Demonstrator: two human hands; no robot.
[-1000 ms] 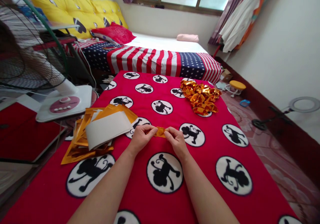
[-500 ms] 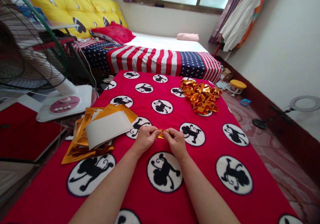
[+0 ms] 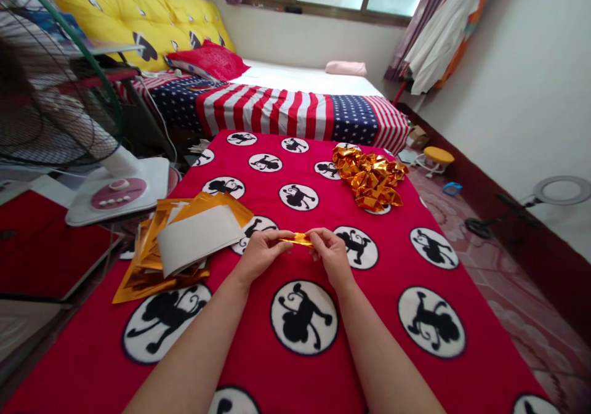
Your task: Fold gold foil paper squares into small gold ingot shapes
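Between my two hands is a small folded piece of gold foil paper [image 3: 299, 239], held just above the red cloth. My left hand [image 3: 262, 252] pinches its left end between thumb and fingers. The right end is gripped by my right hand [image 3: 329, 251], whose fingertips partly cover it. To the left of my hands lies a loose stack of gold foil sheets [image 3: 148, 241] with a pale sheet [image 3: 201, 239] on top. Farther off at the right rests a heap of folded gold foil pieces [image 3: 372, 177].
The red cloth [image 3: 369, 315] with monkey prints covers the surface before me. A fan [image 3: 120, 180] stands at the left. Behind is a bed [image 3: 277, 109] with a striped cover. On the floor at right are a yellow stool [image 3: 438, 155] and a ring-light stand [image 3: 480, 227].
My hands have shifted slightly apart and their fingers have loosened from a tight pinch. More of the gold foil paper shows between them.
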